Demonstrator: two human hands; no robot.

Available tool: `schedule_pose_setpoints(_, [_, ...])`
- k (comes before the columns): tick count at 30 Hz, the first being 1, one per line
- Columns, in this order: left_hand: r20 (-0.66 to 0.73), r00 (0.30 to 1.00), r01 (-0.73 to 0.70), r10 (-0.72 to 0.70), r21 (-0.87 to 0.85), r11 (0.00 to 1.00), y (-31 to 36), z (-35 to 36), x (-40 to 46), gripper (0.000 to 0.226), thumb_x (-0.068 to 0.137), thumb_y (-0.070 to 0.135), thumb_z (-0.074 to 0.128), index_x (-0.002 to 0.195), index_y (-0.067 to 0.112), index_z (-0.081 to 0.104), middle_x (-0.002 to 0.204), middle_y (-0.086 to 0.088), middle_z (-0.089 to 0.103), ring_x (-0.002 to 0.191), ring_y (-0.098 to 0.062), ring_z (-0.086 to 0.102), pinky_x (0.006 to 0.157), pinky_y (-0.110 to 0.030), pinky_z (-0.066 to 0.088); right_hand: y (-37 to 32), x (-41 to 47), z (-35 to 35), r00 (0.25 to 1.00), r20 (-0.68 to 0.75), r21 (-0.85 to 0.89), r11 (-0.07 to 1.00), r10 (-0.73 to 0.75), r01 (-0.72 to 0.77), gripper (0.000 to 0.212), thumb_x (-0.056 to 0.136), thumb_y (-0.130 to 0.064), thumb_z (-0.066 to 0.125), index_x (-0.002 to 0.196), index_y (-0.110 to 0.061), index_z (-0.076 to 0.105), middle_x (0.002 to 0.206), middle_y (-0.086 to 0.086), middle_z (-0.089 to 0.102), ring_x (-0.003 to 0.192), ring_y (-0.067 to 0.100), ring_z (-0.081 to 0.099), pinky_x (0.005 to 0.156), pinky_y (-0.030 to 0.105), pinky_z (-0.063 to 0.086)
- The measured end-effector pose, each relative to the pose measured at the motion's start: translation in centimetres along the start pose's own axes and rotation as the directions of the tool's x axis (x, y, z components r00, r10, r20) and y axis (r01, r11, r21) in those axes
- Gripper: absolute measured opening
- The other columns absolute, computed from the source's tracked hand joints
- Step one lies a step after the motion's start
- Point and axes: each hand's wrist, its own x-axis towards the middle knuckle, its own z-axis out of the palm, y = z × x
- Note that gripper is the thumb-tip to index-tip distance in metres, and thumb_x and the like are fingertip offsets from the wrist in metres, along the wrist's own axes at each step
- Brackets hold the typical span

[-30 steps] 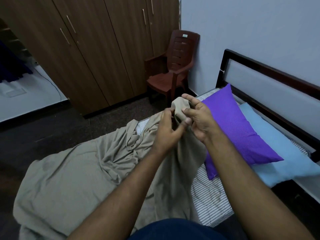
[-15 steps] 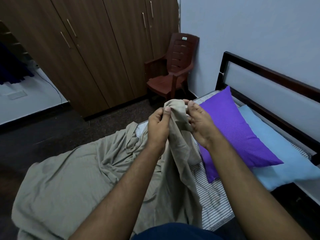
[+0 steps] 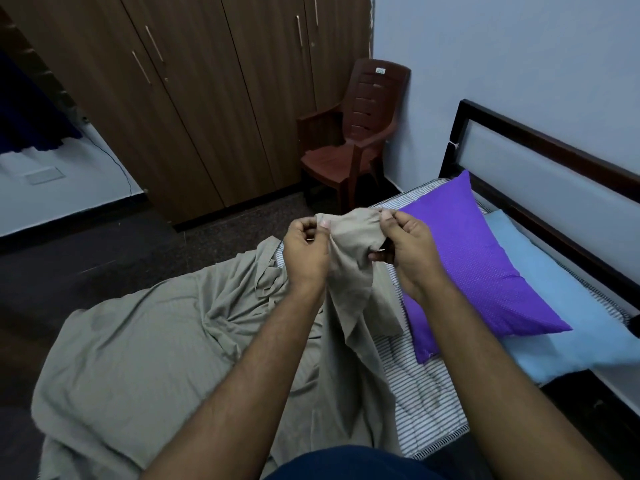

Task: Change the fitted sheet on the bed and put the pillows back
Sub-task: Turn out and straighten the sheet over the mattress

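Observation:
A crumpled beige fitted sheet (image 3: 145, 351) lies over the left part of the striped mattress (image 3: 426, 393). Both hands hold one corner of it raised above the bed. My left hand (image 3: 306, 251) pinches the corner's edge between thumb and fingers. My right hand (image 3: 405, 247) grips the other side of the same corner, stretching the cloth between the hands. A purple pillow (image 3: 478, 268) leans on a light blue pillow (image 3: 561, 306) at the head of the bed, just right of my right hand.
A black-framed headboard (image 3: 540, 168) stands against the pale wall on the right. A brown plastic chair (image 3: 349, 140) sits in the corner beside a wooden wardrobe (image 3: 194, 98). Dark floor (image 3: 104, 258) stretches to the left of the bed.
My hands have moved apart, spreading the sheet corner wider between them. The view has tipped slightly, and the hands sit a little lower and nearer the pillows.

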Motion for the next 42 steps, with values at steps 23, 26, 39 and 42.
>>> schedule_pose_setpoints(23, [0.248,0.904,-0.409,0.350,0.255,0.876,1.1,-1.0,-2.3,0.017,0.098,0.016,0.062,0.089,0.010,0.076,0.089,0.000,0.057,0.080,-0.003,0.057,0.072,-0.018,0.042,-0.7,-0.6,1.3,0.961,0.200,-0.245,0.939,-0.192,0.239,0.012,0.099,-0.010,0.063,0.103,-0.005,0.074,0.090,0.010,0.077,0.086,0.017,0.071,0.082,0.031,0.055])
schedule_pose_setpoints(26, [0.262,0.941,-0.261,0.213,0.164,0.951,1.6,-0.8,-2.5,0.032,0.092,0.023,0.057,0.074,0.001,0.071,0.083,-0.008,0.060,0.080,-0.007,0.057,0.075,-0.032,0.048,-0.9,-0.5,1.2,0.955,0.162,-0.300,0.909,-0.250,0.289,0.016,0.097,-0.023,0.069,0.087,-0.012,0.075,0.074,0.009,0.071,0.073,0.012,0.064,0.074,0.030,0.051])
schedule_pose_setpoints(39, [0.218,0.956,-0.283,0.196,0.515,0.809,0.7,-1.8,-1.8,0.016,0.078,0.006,0.059,0.068,0.020,0.062,0.074,0.003,0.061,0.069,-0.009,0.056,0.058,-0.020,0.037,-1.2,-1.0,2.0,0.945,0.204,-0.277,0.911,-0.256,0.306,0.017,0.103,-0.023,0.060,0.091,-0.015,0.070,0.071,-0.013,0.061,0.068,0.003,0.054,0.064,0.021,0.043])
schedule_pose_setpoints(42, [0.096,0.989,-0.144,0.110,0.540,0.829,-0.5,-3.0,-0.9,0.022,0.071,0.000,0.055,0.068,0.020,0.064,0.072,0.002,0.064,0.071,-0.013,0.060,0.060,-0.024,0.040,-1.2,-0.5,2.8,0.943,0.142,-0.217,0.920,-0.302,0.327,0.017,0.102,-0.029,0.061,0.089,-0.020,0.068,0.082,-0.007,0.063,0.075,0.006,0.055,0.069,0.025,0.046])
